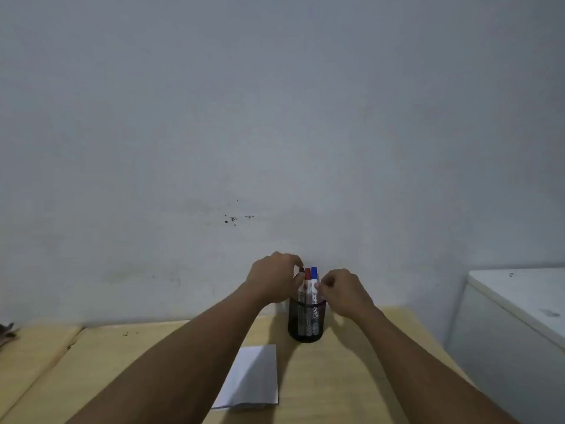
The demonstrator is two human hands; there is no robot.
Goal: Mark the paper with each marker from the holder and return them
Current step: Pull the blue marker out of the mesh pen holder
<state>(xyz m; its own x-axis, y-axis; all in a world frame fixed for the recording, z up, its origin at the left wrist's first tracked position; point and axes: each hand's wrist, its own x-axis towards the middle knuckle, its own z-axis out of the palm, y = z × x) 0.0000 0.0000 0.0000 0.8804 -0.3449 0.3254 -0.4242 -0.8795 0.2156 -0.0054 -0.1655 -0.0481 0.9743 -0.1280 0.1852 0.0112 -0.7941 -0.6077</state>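
Note:
A black mesh holder (pixel 306 322) stands on the wooden table near the wall. Three markers stand upright in it: a black-capped marker (pixel 301 280), a red-capped marker (pixel 307 278) and a blue-capped marker (pixel 314 281). My left hand (pixel 273 278) reaches in from the left, its thumb and fingers pinched around the top of the black-capped marker. My right hand (pixel 344 290) comes from the right, its fingertips touching the white body of the blue-capped marker. A white sheet of paper (pixel 252 377) lies flat on the table in front of the holder, between my forearms.
The wooden table (pixel 351 377) butts against a grey-white wall (pixel 275 133). A white cabinet (pixel 519 316) stands to the right of the table. A seam runs across the tabletop at the left.

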